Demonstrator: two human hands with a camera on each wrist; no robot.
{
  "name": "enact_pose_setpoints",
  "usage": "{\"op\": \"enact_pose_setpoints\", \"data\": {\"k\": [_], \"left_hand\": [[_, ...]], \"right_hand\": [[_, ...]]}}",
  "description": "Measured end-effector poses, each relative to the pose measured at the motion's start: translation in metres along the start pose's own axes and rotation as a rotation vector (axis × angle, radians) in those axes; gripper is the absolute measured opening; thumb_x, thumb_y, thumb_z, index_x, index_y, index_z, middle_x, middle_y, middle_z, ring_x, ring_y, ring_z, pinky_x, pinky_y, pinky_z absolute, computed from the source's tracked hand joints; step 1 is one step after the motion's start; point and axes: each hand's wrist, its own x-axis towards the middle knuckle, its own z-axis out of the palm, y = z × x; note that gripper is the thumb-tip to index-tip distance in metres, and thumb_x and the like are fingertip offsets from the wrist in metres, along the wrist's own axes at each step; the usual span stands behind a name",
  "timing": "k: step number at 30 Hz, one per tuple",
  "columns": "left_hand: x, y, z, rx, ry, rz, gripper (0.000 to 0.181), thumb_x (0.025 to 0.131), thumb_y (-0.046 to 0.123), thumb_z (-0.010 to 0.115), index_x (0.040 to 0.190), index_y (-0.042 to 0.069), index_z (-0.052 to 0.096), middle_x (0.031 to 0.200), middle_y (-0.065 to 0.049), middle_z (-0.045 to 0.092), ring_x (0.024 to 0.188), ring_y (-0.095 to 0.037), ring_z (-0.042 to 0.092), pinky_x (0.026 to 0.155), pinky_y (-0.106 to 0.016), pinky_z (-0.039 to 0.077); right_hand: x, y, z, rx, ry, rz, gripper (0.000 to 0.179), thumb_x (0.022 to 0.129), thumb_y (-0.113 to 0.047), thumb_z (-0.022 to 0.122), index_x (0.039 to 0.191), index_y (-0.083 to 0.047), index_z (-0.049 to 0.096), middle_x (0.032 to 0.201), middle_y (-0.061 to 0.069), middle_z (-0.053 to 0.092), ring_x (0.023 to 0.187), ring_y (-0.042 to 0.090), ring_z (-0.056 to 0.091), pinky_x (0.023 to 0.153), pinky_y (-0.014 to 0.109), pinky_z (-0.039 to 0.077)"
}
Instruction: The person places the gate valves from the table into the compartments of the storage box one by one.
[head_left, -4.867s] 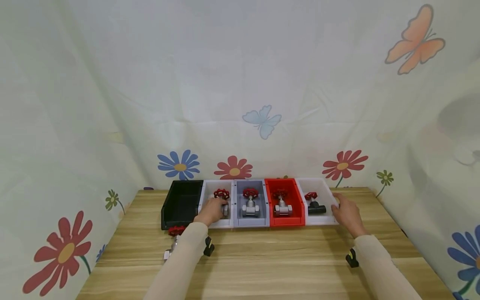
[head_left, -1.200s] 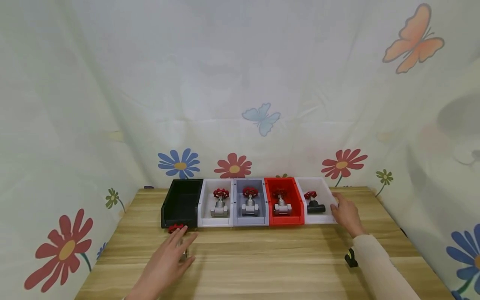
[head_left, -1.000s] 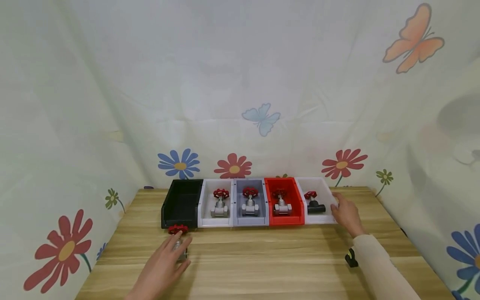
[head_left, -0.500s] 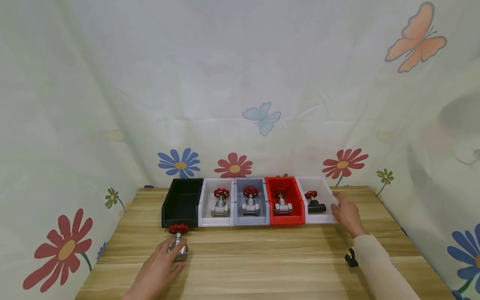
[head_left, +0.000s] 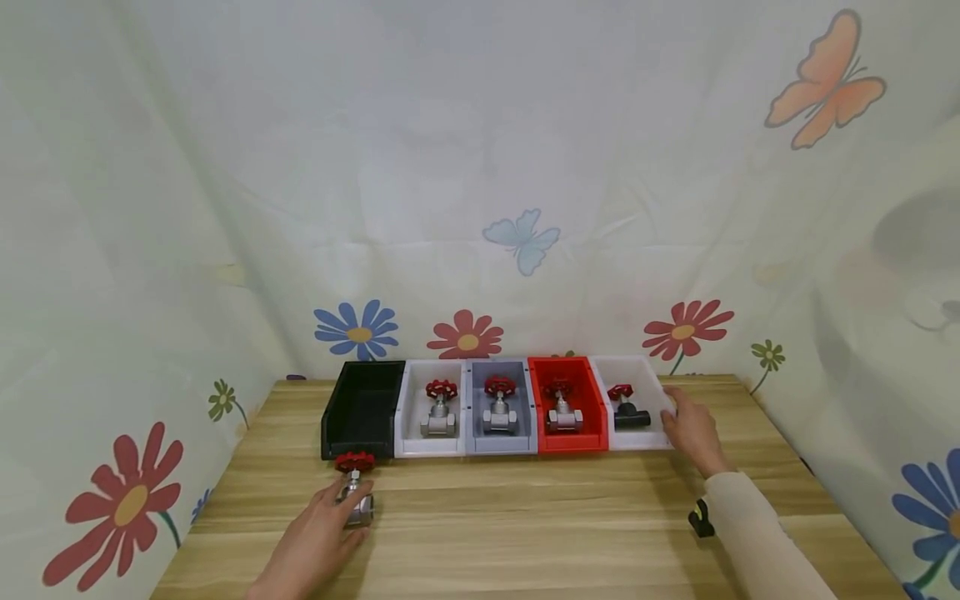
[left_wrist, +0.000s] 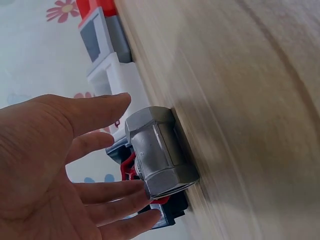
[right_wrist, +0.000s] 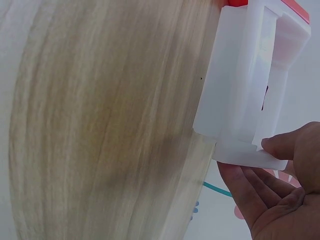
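Observation:
A gate valve [head_left: 355, 462] with a red handwheel and silver body rests on the table in front of the black bin [head_left: 326, 433]. My left hand [head_left: 311, 533] is around its near side. In the left wrist view, the thumb and straight fingers [left_wrist: 117, 192] are spread about the metal body, with a gap at the thumb; whether the fingertips touch it I cannot tell. My right hand [head_left: 696, 429] pinches the side wall of the right-hand white bin [right_wrist: 250, 157], thumb inside and fingers outside. That bin holds a black-bodied valve [head_left: 632, 414] with a red handwheel.
Joined in a row with the black bin are a left white bin [head_left: 401, 429], a grey-blue bin [head_left: 502, 444] and a red bin [head_left: 573, 442], each holding a silver valve with a red handwheel. A flowered curtain [head_left: 480, 167] hangs behind the wooden table [head_left: 525, 525].
My left hand has left the silver valve in the left white bin and come down-left to the valve on the table, drawing back slightly over the last second. My right hand stays put.

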Motion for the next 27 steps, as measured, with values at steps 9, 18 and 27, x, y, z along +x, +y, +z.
{"op": "enact_pose_setpoints", "data": {"k": [9, 18, 27], "left_hand": [[0.007, 0.0, 0.005, -0.031, -0.048, -0.022, 0.063, 0.08, 0.025, 0.08, 0.139, 0.019, 0.056, 0.139, -0.026, 0.051, 0.122, -0.042, 0.055, 0.086, -0.057, 0.052], [0.006, -0.007, 0.007, -0.048, -0.02, 0.01, 0.062, 0.079, 0.023, 0.081, 0.136, 0.017, 0.058, 0.131, -0.026, 0.057, 0.115, -0.039, 0.059, 0.09, -0.054, 0.052], [0.009, -0.012, 0.014, -0.055, -0.012, 0.015, 0.062, 0.077, 0.024, 0.082, 0.134, 0.015, 0.059, 0.126, -0.026, 0.058, 0.111, -0.038, 0.06, 0.089, -0.054, 0.052]], "right_hand": [[0.0, 0.003, -0.002, -0.01, 0.016, -0.016, 0.046, 0.094, -0.009, 0.055, 0.137, 0.005, 0.048, 0.085, 0.025, 0.066, 0.07, 0.032, 0.057, 0.066, 0.048, 0.046], [0.0, 0.001, 0.0, -0.017, 0.026, -0.012, 0.046, 0.094, -0.01, 0.055, 0.137, 0.005, 0.049, 0.078, 0.021, 0.063, 0.066, 0.03, 0.055, 0.065, 0.047, 0.045], [0.001, 0.0, 0.0, -0.015, 0.014, -0.018, 0.046, 0.094, -0.011, 0.055, 0.137, 0.004, 0.049, 0.074, 0.016, 0.061, 0.062, 0.025, 0.053, 0.059, 0.04, 0.041]]}}
